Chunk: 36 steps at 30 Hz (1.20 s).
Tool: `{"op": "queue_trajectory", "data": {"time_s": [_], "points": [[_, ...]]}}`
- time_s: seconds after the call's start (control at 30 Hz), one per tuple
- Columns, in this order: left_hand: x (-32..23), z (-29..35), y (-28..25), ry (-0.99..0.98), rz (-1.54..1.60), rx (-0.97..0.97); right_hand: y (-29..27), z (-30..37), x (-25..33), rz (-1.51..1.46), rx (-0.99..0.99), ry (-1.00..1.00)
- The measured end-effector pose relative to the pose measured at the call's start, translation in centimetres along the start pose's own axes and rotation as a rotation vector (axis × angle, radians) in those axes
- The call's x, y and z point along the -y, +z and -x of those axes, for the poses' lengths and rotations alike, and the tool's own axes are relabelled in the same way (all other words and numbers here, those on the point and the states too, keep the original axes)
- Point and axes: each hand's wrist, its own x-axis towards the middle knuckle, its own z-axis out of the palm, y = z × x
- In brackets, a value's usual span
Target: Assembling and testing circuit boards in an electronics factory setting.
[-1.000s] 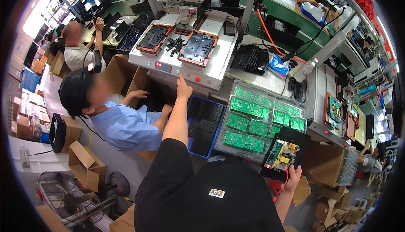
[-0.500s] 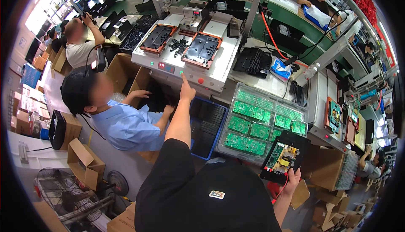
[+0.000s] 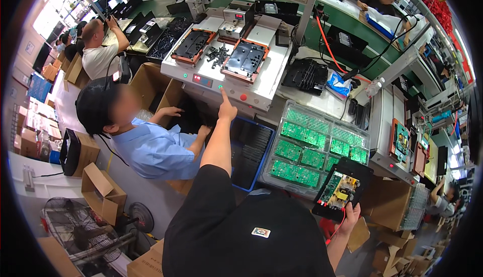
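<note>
My left hand (image 3: 228, 110) reaches forward with its index finger stretched out and the other fingers curled, holding nothing. The fingertip is at a green button (image 3: 220, 87) on the front of a white bench machine (image 3: 173, 69); whether it presses cannot be told. On the machine's top lie two orange-framed fixtures with black plates, a left one (image 3: 193, 44) and a right one (image 3: 245, 59). Small black parts (image 3: 218, 55) are heaped between them. At the lower right my right hand (image 3: 348, 220) grips a black plastic housing (image 3: 360, 177) with a circuit board (image 3: 343, 189) and a red wire.
A clear plastic tray (image 3: 265, 176) of green circuit boards stands before me, beside a blue crate (image 3: 246, 189) of black panels. Close on my left sits a person in a blue shirt (image 3: 156, 148). A fan (image 3: 75, 226) and cardboard boxes (image 3: 104, 191) stand lower left.
The view has shifted slightly, so the scene sits a little further right. My left finger stays at the green button, and my right hand still holds the housing.
</note>
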Motion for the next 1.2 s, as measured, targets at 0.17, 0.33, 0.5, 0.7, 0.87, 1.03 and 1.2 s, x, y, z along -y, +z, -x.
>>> {"op": "queue_trajectory", "data": {"time_s": [0.17,0.33,0.5,0.7,0.87,1.03,1.2], "points": [[1.4,-0.7,0.6,0.02,-0.019,-0.059,-0.2,0.0,-0.2,0.002,0.007,0.019],[-0.5,0.3,-0.4,-0.015,-0.01,-0.009,-0.3,0.2,-0.4,-0.012,-0.019,0.01],[0.0,0.4,-0.4,-0.002,0.001,-0.025,-0.4,0.4,-0.4,-0.013,-0.029,0.016],[0.0,0.5,-0.7,-0.031,-0.014,-0.015,0.0,0.3,-0.3,-0.024,-0.024,0.029],[-0.1,0.7,-0.9,-0.017,-0.009,-0.043,0.0,0.3,-0.4,-0.03,-0.034,0.03],[-0.2,1.1,-1.2,-0.03,-0.021,-0.049,-0.1,0.3,-0.4,-0.026,-0.023,0.032],[-0.7,1.1,-1.3,-0.036,-0.029,-0.066,0.3,0.0,-0.3,-0.034,-0.021,0.022]]}}
